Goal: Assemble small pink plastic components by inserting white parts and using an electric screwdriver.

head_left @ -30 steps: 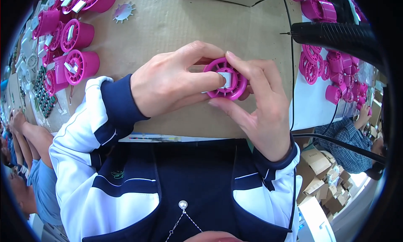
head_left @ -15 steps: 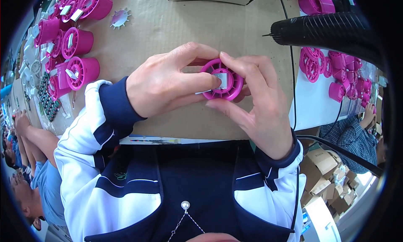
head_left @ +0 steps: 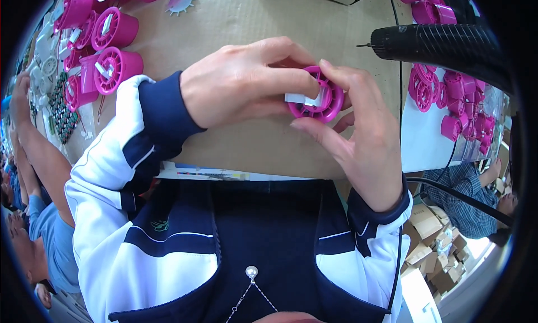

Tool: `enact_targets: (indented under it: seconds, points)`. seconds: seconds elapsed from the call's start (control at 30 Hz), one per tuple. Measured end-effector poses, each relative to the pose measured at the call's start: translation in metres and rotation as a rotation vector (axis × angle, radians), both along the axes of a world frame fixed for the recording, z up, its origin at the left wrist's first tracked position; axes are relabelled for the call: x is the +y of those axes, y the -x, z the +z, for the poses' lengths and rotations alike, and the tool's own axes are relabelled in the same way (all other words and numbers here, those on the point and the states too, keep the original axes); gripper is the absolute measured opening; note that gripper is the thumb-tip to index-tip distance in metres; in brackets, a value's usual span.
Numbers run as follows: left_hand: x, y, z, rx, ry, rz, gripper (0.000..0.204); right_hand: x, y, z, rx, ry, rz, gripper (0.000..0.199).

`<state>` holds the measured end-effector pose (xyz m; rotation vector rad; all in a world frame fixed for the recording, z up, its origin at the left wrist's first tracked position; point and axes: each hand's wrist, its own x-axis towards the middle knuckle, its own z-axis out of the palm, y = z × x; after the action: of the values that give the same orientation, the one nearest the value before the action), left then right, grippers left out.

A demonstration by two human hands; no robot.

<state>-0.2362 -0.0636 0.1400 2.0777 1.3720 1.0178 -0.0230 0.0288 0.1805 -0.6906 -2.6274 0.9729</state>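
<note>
A pink round plastic housing (head_left: 337, 101) with a spoked face is held between my hands above the cardboard-topped table. My right hand (head_left: 369, 118) is closed around its right side, thumb at the near edge and fingers at the far edge. The index finger of my left hand (head_left: 238, 84) presses on a small white flat piece (head_left: 296, 98) at the housing's centre. This piece sticks out over the left rim. My other left fingers curl behind the housing and are partly hidden.
Several pink housings with white pieces (head_left: 118, 70) stand at the left, beside white parts and a dark beaded bundle (head_left: 64, 121). A black tool with a thin metal tip (head_left: 431, 42) juts in from the right. More pink parts (head_left: 462, 93) lie beyond it. A spiky disc (head_left: 181, 3) lies far left.
Both hands and the housing have shifted slightly right and away in the view. The white piece now juts further over the left rim. The whole view has also shifted a little.
</note>
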Motion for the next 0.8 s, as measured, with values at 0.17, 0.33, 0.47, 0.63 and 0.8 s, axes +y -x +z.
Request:
enact_targets:
  seconds: [0.17, 0.33, 0.47, 0.63, 0.8]
  points:
    - [-0.002, 0.012, 0.009, 0.051, -0.024, -0.006, 0.028, -0.001, 0.0, -0.002, 0.003, 0.015, -0.013, 0.063]
    - [0.0, 0.014, 0.016, 0.045, -0.101, -0.002, 0.029, -0.002, 0.0, -0.002, -0.012, 0.022, -0.019, 0.064]
    - [0.005, 0.004, 0.017, -0.097, -0.101, 0.069, 0.03, -0.003, 0.002, -0.003, -0.043, 0.051, -0.024, 0.066]
    - [-0.007, -0.005, 0.015, -0.244, -0.035, 0.24, 0.023, -0.003, -0.001, 0.0, -0.045, 0.099, -0.039, 0.068]
    - [-0.025, -0.01, -0.007, 0.158, -0.105, 0.332, 0.016, -0.003, -0.002, -0.003, -0.072, 0.074, -0.048, 0.068]
